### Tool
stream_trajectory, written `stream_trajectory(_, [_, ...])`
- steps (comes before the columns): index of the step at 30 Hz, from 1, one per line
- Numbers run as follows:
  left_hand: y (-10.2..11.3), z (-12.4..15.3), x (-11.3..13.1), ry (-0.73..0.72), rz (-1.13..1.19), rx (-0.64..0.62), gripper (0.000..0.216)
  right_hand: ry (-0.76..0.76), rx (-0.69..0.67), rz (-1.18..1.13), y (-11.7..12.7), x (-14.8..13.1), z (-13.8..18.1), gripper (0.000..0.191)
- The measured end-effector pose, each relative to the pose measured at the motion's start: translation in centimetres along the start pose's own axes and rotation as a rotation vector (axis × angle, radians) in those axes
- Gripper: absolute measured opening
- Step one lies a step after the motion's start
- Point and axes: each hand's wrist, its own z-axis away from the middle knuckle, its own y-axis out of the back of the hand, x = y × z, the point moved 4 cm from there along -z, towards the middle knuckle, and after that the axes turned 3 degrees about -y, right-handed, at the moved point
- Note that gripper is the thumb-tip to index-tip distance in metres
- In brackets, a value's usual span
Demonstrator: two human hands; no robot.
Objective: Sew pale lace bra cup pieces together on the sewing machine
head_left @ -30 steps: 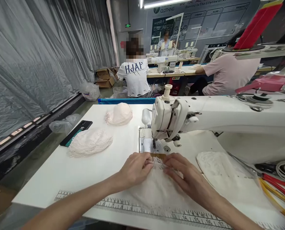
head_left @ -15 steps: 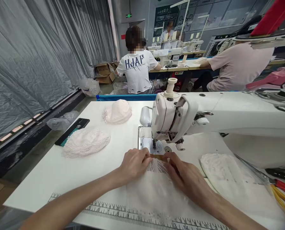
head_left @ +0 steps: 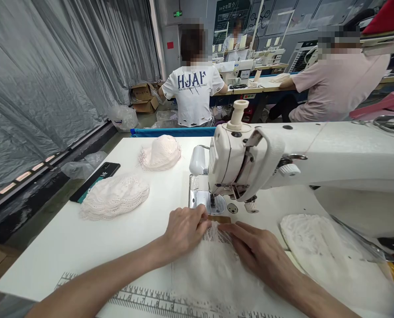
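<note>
A sheer white lace fabric (head_left: 213, 274) lies on the table in front of the sewing machine (head_left: 283, 150), its upper edge gathered. My left hand (head_left: 185, 229) is closed, thumb and index finger pinching the left end of that edge. From the right, my right hand (head_left: 261, 245) grips the same edge between index finger and thumb; the thumb is partly hidden. Just beyond the fingertips is a brown strip (head_left: 221, 219) on the table. The presser foot (head_left: 212, 201) stands a little farther back over the metal plate, apart from the fabric.
Two stacks of pale lace pieces, a pinkish one (head_left: 162, 152) and a whiter one (head_left: 115, 196), lie left, the latter against a black phone (head_left: 100, 174). More white fabric (head_left: 311, 238) and tweezers (head_left: 358, 236) are right. A printed ruler (head_left: 144, 302) runs along the front. Co-workers sit beyond.
My right hand's fingertips have slid left along the lace edge toward my left hand, uncovering more of the brown strip. My left hand keeps its pinch. The view has shifted slightly.
</note>
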Motion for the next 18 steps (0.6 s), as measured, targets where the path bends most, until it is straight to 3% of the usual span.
stream_trajectory(5, [-0.1,0.3,0.3,-0.007,-0.049,0.016,0.011,0.035,-0.002,0.083,-0.2,-0.1,0.2,0.031])
stream_trajectory(7, [0.0,0.6,0.5,-0.044,-0.128,0.082,0.014,0.059,0.016,0.114,-0.1,-0.3,0.2,0.029])
stream_trajectory(12, [0.6,2.0,1.8,-0.416,-0.265,0.43,0.03,0.099,0.074,0.241,0.1,-0.6,0.3,0.028])
stream_trajectory(15, [0.3,2.7,2.2,-0.597,-0.237,0.439,0.023,0.131,0.102,0.305,0.4,-0.8,0.3,0.029])
stream_trajectory(18, [0.0,2.8,2.1,-0.624,-0.225,0.393,0.017,0.169,0.172,0.411,1.0,-1.3,0.3,0.028])
